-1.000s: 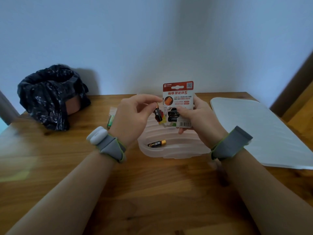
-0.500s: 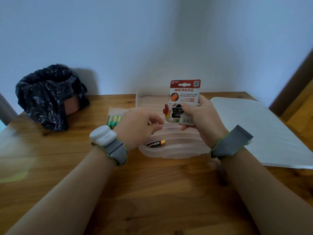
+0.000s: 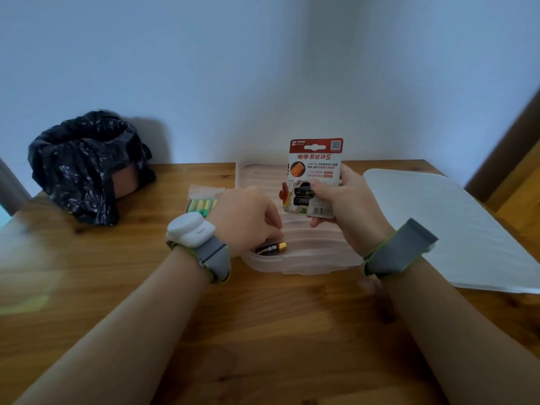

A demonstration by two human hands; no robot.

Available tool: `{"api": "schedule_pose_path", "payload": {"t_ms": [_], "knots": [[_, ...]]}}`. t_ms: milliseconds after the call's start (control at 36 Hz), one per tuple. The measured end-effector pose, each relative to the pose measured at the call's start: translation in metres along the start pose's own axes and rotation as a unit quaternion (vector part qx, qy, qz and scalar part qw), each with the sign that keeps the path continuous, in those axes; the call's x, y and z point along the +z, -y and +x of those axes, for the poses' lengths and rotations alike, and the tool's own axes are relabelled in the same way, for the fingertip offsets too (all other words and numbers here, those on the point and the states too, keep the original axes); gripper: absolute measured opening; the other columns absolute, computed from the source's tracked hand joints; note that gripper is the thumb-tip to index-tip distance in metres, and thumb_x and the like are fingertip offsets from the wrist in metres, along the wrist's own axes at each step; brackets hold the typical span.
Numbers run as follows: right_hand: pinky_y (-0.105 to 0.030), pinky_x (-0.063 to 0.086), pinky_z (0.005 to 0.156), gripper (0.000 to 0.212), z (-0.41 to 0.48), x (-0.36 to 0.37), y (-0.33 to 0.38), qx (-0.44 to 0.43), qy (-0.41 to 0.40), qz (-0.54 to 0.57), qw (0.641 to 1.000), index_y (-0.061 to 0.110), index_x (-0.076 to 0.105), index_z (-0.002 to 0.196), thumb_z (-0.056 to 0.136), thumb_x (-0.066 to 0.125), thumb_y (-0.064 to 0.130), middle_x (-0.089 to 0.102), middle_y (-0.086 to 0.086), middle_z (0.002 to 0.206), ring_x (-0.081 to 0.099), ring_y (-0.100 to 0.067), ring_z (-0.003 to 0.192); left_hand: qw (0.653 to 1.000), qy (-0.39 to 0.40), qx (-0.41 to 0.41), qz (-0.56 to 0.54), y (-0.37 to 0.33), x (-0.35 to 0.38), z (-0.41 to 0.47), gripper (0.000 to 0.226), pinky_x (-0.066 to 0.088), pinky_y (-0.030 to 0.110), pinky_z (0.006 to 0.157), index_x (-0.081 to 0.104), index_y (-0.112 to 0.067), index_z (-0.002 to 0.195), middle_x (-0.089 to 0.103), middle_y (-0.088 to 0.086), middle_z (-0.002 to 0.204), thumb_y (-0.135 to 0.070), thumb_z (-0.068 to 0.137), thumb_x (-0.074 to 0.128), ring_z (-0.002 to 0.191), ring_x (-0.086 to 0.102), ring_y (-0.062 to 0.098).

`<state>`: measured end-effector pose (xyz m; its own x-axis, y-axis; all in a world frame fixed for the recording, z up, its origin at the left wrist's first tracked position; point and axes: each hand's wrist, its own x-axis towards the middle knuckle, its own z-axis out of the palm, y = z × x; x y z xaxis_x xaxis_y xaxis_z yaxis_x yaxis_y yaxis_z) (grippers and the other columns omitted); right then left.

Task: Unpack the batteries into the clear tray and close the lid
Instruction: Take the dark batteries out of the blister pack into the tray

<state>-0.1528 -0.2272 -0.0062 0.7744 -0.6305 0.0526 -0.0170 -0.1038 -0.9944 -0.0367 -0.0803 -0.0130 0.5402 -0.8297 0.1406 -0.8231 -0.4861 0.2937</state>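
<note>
Just beside left grip (image 3: 248, 220), battery (image 3: 270, 248) in tray (image 3: 315, 258).

Right hand (image 3: 350, 211) grips battery pack (image 3: 315, 165) (upright) above clear tray (image 3: 315, 260); left hand (image 3: 245, 217) beside a battery (image 3: 270, 248).

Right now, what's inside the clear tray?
One black-and-gold battery lies in the clear tray, near its front left corner. The left hand covers the spot beside it, so anything under it is hidden.
</note>
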Motion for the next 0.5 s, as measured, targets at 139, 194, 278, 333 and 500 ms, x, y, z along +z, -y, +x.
{"api": "schedule_pose_path", "payload": {"t_ms": [139,194,278,333,500], "knots": [[-0.038,0.063,0.057,0.032,0.0002,0.0009,0.0007,0.003,0.002,0.000,1.000,0.014,0.056,0.133,0.101,0.063,0.009,0.069,-0.009,0.120,0.077,-0.027,0.093,1.000,0.011,0.003,0.011,-0.0001,0.0006,0.0007,0.016,0.058,0.030,0.083,0.078,-0.038,0.091,0.069,-0.021,0.081,-0.050,0.081,0.073,0.082,0.063,0.002],[-0.038,0.063,0.057,0.031,0.0001,0.0007,0.0007,0.003,0.002,0.001,1.000,0.014,0.057,0.131,0.101,0.062,0.009,0.069,-0.009,0.119,0.077,-0.027,0.092,1.000,0.003,0.010,-0.008,0.0017,0.0007,-0.0003,0.014,0.058,0.029,0.082,0.078,-0.038,0.088,0.069,-0.022,0.080,-0.049,0.082,0.072,0.080,0.063,0.000],[-0.038,0.062,0.056,0.028,-0.0003,0.0000,0.0003,0.003,0.005,0.007,1.000,0.014,0.058,0.129,0.102,0.062,0.009,0.070,-0.009,0.118,0.077,-0.028,0.094,0.997,-0.050,0.013,-0.050,0.0035,0.0002,-0.0035,0.012,0.057,0.028,0.080,0.075,-0.036,0.090,0.066,-0.022,0.081,-0.044,0.088,0.067,0.078,0.061,-0.002],[-0.038,0.063,0.056,0.026,-0.0008,0.0007,0.0003,0.009,0.007,0.012,1.000,0.015,0.059,0.127,0.102,0.062,0.009,0.070,-0.010,0.117,0.076,-0.030,0.095,0.993,-0.097,0.009,-0.072,0.0053,0.0005,-0.0054,0.013,0.057,0.029,0.080,0.073,-0.034,0.095,0.065,-0.021,0.084,-0.042,0.092,0.063,0.079,0.061,0.000],[-0.039,0.064,0.058,0.029,-0.0011,0.0010,0.0007,0.014,0.014,0.013,1.000,0.014,0.059,0.129,0.101,0.063,0.008,0.070,-0.008,0.117,0.076,-0.028,0.093,0.959,-0.249,0.018,-0.135,0.0053,-0.0032,-0.0060,0.011,0.055,0.031,0.074,0.066,-0.026,0.095,0.062,-0.014,0.085,-0.030,0.097,0.056,0.077,0.058,0.003]]}}
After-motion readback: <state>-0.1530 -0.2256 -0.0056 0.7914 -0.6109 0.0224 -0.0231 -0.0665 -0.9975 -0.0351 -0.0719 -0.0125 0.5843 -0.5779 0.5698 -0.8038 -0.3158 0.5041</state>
